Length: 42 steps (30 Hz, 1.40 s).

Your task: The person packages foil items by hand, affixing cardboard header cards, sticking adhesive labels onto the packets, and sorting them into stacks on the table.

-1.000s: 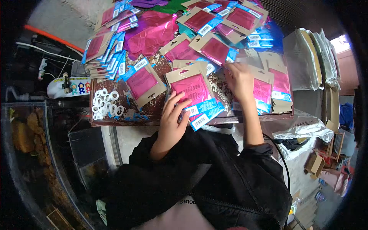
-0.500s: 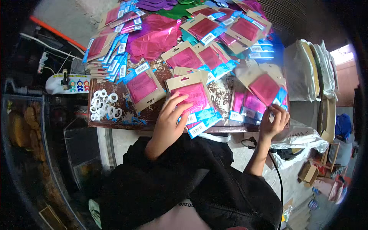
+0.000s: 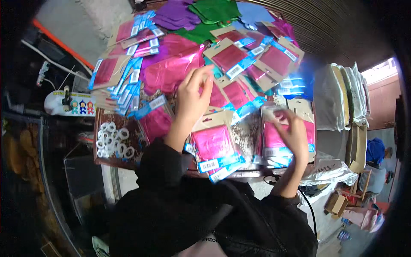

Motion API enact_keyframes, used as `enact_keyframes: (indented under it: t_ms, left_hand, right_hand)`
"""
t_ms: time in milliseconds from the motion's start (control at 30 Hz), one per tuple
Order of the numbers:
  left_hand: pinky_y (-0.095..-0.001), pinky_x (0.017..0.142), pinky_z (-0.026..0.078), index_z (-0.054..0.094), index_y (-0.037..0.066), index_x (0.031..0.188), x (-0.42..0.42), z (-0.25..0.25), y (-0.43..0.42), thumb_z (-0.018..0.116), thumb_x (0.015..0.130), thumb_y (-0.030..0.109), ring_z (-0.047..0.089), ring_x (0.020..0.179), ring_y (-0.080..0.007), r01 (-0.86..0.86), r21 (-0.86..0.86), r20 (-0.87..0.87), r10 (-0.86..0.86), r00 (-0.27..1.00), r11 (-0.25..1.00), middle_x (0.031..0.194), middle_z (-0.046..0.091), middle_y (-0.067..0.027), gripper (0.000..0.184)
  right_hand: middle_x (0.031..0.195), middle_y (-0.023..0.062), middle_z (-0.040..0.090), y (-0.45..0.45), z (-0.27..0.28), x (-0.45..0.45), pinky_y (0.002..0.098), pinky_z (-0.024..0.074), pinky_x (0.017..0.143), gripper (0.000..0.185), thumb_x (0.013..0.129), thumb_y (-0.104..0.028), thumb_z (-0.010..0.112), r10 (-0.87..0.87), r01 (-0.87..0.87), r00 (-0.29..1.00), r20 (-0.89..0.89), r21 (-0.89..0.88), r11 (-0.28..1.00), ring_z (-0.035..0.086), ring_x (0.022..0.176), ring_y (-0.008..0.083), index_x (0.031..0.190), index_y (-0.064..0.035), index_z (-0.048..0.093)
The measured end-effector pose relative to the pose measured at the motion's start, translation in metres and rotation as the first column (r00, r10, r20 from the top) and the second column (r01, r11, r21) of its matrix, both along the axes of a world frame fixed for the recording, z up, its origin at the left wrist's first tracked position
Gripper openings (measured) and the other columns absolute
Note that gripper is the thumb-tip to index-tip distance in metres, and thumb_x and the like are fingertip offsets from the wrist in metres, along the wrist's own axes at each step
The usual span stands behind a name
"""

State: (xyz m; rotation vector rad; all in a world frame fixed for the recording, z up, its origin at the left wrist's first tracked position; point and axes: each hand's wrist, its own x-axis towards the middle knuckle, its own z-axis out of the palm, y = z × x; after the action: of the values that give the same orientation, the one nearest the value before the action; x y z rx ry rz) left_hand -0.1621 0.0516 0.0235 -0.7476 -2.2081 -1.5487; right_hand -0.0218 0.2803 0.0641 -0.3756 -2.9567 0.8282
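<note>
My left hand (image 3: 193, 97) is raised over the table, fingers bent forward and thumb apart, holding nothing. It is nearest the loose pink foil sheets (image 3: 171, 64) and a pink packet behind it. Below it lie overlapping packets with pink foil (image 3: 212, 142), brown hang-hole cards and blue barcode strips. My right hand (image 3: 295, 135), slightly blurred, hovers over or touches a pile of similar pink packets (image 3: 274, 136) at the front right. Its thumb and fingers curve apart near the top edge of the pile, with no object visible between them.
White rings (image 3: 112, 139) lie at the table's front left. Stacked packets (image 3: 107, 73) stand behind them. Purple (image 3: 175, 15), green (image 3: 214, 10) and light blue (image 3: 253, 15) foil pieces lie at the back. More packets (image 3: 231, 58) cover the middle. White-wrapped bundles (image 3: 334, 94) stand at the right.
My left hand has left the front packets and moved forward. My right hand has let go of the packet it was pinching and moved left over the pile. The view has shifted.
</note>
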Motion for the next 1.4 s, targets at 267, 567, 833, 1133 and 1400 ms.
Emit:
enact_keyframes:
  t_ms: [267,567,833,1133,1400]
  left_hand:
    - [-0.0282,0.046,0.037,0.056,0.006,0.111,-0.008,-0.042,0.007,0.057,0.081,0.004,0.045,0.050,-0.0156,-0.040,-0.140,0.072,0.051,0.996,0.989,0.067,0.055,-0.0023,0.030]
    - [-0.0217,0.047,0.038,0.055,0.006,0.114,-0.012,-0.054,0.009,0.055,0.084,0.004,0.048,0.053,-0.0107,0.047,-0.032,0.177,-0.040,0.983,0.998,0.072,0.056,-0.0022,0.031]
    - [-0.0215,0.065,0.049,0.048,0.006,0.120,-0.001,-0.034,0.021,0.053,0.088,0.012,0.061,0.079,-0.0145,-0.064,0.811,0.520,-0.666,0.535,0.582,0.096,0.061,-0.0084,0.033]
    - [-0.0249,0.071,0.048,0.048,0.005,0.114,-0.021,-0.063,-0.005,0.056,0.087,0.017,0.058,0.084,-0.0155,-0.447,0.593,0.772,-0.316,0.551,0.670,0.096,0.059,-0.0079,0.031]
    - [-0.0227,0.069,0.046,0.047,0.003,0.113,-0.020,-0.076,-0.005,0.057,0.086,0.016,0.058,0.080,-0.0167,-0.087,0.256,0.802,-0.161,0.575,0.963,0.093,0.060,-0.0096,0.032]
  right_hand:
    - [0.085,0.0106,0.061,0.056,-0.060,-0.103,0.0277,0.0451,0.057,0.037,0.079,-0.022,0.065,-0.519,0.555,0.761,-0.389,-0.024,0.831,0.056,0.068,0.0173,0.107,0.0003,0.057]
    - [0.094,0.0093,0.061,0.100,-0.074,-0.083,0.0190,0.0428,0.058,0.039,0.080,-0.016,0.060,-0.752,0.334,0.603,-0.267,-0.771,0.542,0.055,0.070,0.0111,0.116,-0.0013,0.054]
    - [0.094,0.0040,0.053,0.018,-0.042,-0.094,0.0185,0.0396,0.064,0.040,0.077,-0.003,0.054,-0.398,-0.079,0.851,-0.343,-0.833,0.548,0.050,0.079,0.0097,0.117,-0.0055,0.051]
    - [0.049,0.0020,0.051,0.025,-0.055,-0.101,0.0243,0.0352,0.043,0.028,0.082,-0.025,0.061,-0.598,0.618,0.786,-0.156,0.161,0.770,0.045,0.044,0.0114,0.067,-0.0006,0.062]
    - [0.066,0.0024,0.056,0.056,-0.081,-0.098,0.0208,0.0375,0.047,0.016,0.082,-0.019,0.060,-0.654,0.383,0.746,-0.128,-0.720,0.579,0.049,0.054,0.0093,0.081,-0.0033,0.062]
